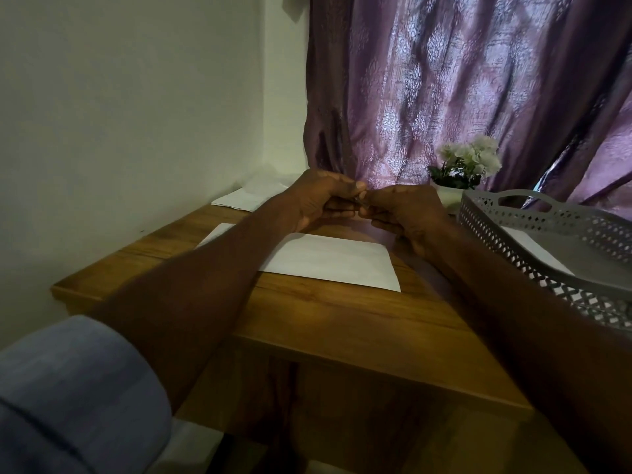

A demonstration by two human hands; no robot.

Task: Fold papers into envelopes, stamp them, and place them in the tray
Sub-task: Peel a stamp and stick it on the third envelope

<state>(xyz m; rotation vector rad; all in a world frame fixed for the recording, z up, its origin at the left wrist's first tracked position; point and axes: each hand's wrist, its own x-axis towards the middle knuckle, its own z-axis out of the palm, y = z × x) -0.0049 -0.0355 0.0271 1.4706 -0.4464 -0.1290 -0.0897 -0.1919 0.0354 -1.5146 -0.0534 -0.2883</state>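
Grey tray at right edge of desk: plastic, perforated lattice walls, cut-out handle at far end. Inside it lies at least one flat white sheet or envelope, partly hidden by the near wall; can't tell which.

Envelope lies flat at mid desk, white, plain, rectangular w/ crisp edges, near-right corner sharp; its left part is covered by the left forearm. Nothing printed visible on it. A 2nd white sheet peeks out just left of that forearm. Far left, by the wall, a loose stack of white papers.

Left hand & right hand meet above the far edge of the envelope, fingertips touching. Both have fingers curled, thumbs & forefingers pinched together on smth tiny b/w them; too small and dark to tell what it is.

Desk is wood-grain, brown, w/ a straight front edge. Behind: purple patterned curtain, thin fabric w/ light through it, and white flowers in a white pot at the far side. Blue-grey sleeve near left.
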